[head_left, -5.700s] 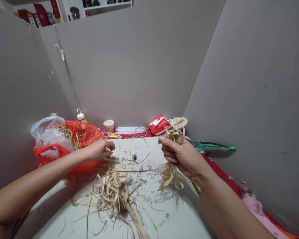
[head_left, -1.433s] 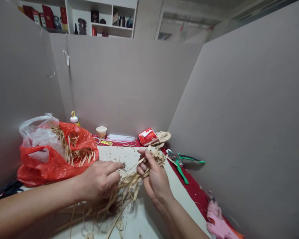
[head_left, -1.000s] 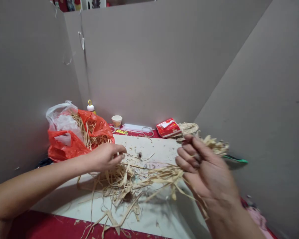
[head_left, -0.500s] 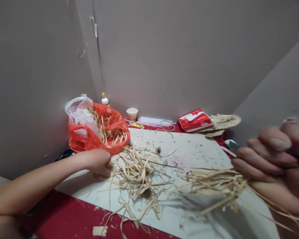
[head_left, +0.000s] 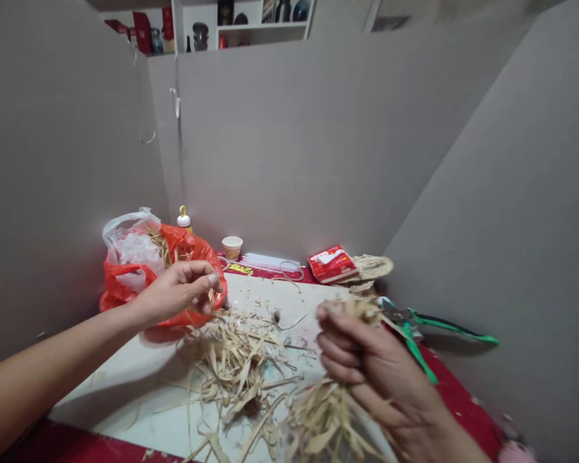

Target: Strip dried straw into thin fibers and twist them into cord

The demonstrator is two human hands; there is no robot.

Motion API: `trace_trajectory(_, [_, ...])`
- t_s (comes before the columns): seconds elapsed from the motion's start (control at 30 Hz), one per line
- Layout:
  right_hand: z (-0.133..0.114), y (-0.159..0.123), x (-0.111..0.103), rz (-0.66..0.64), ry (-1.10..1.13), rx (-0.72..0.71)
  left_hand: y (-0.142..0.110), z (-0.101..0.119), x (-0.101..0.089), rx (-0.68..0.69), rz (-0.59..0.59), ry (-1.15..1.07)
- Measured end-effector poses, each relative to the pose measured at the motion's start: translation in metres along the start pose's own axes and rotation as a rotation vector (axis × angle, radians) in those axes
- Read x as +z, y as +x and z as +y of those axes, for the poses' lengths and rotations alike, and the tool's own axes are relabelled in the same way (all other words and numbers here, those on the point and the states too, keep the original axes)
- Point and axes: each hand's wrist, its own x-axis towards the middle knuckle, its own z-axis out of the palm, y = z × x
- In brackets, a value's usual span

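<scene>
My right hand (head_left: pixel 371 360) is closed round a bundle of dry straw strips (head_left: pixel 325 421), whose loose ends hang below the fist, with more sticking out above it. The hand is blurred by motion. My left hand (head_left: pixel 188 289) is raised in front of the red plastic bag (head_left: pixel 164 308), its thumb and fingers curled together. Whether a thin strand is pinched there I cannot make out. Between the hands, a tangled heap of straw strips (head_left: pixel 236 366) lies on the white board (head_left: pixel 120 379). More straw shows inside the bag's mouth.
Green-handled pruning shears (head_left: pixel 415 325) lie at the right. Along the back are a paper cup (head_left: pixel 232 247), white sticks (head_left: pixel 270 262), a red tissue pack (head_left: pixel 332 263) and a woven straw piece (head_left: pixel 374 265). A bottle (head_left: pixel 184 220) stands behind the bag. Grey partitions (head_left: pixel 280 141) enclose the table.
My left hand has lifted off the board beside the heap and opened slightly from a fist. My right hand has moved left and inward with the straw bundle. The view has tilted up.
</scene>
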Motion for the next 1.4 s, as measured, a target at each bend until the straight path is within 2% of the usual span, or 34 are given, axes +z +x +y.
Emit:
trace_trajectory(0.1, [0.022,0.001,0.01,-0.121,0.013,0.139,0.004,0.007,0.016,0.083,0.062,-0.128])
trace_trajectory(0.2, [0.039,0.003,0.019,-0.173,0.034,0.212,0.003,0.014,0.032,0.195,0.086,-0.212])
trace_trajectory(0.27, [0.046,0.003,0.024,-0.179,0.064,0.24,-0.001,0.017,0.043,0.275,0.071,-0.189])
trace_trajectory(0.37, [0.05,0.004,0.027,-0.158,0.158,0.249,-0.009,0.016,0.06,0.428,0.019,-0.035])
trace_trajectory(0.47, [0.049,0.006,0.025,-0.08,0.202,0.169,-0.016,0.011,0.071,0.594,-0.044,0.182])
trace_trajectory(0.57, [0.045,0.008,0.021,0.009,0.177,0.054,-0.021,0.006,0.076,0.694,-0.11,0.324])
trace_trajectory(0.77, [0.037,0.012,0.019,0.104,0.125,-0.149,-0.024,0.001,0.079,0.772,-0.143,0.397])
trace_trajectory(0.97, [0.04,0.014,0.018,0.205,0.043,-0.297,-0.019,-0.009,0.081,0.82,-0.17,0.432])
trace_trajectory(1.13, [0.039,0.011,0.012,0.274,-0.225,-0.407,-0.019,-0.009,0.083,0.759,-0.276,0.471])
trace_trajectory(1.27, [0.023,0.005,0.015,0.177,-0.042,-0.319,-0.014,-0.005,0.073,0.537,-0.282,0.381])
trace_trajectory(1.33, [0.009,0.003,0.013,0.166,0.038,-0.341,-0.008,-0.009,0.06,0.399,-0.228,0.294])
trace_trajectory(1.4, [-0.006,0.0,0.009,0.218,0.067,-0.414,-0.001,-0.016,0.041,0.27,-0.177,0.223])
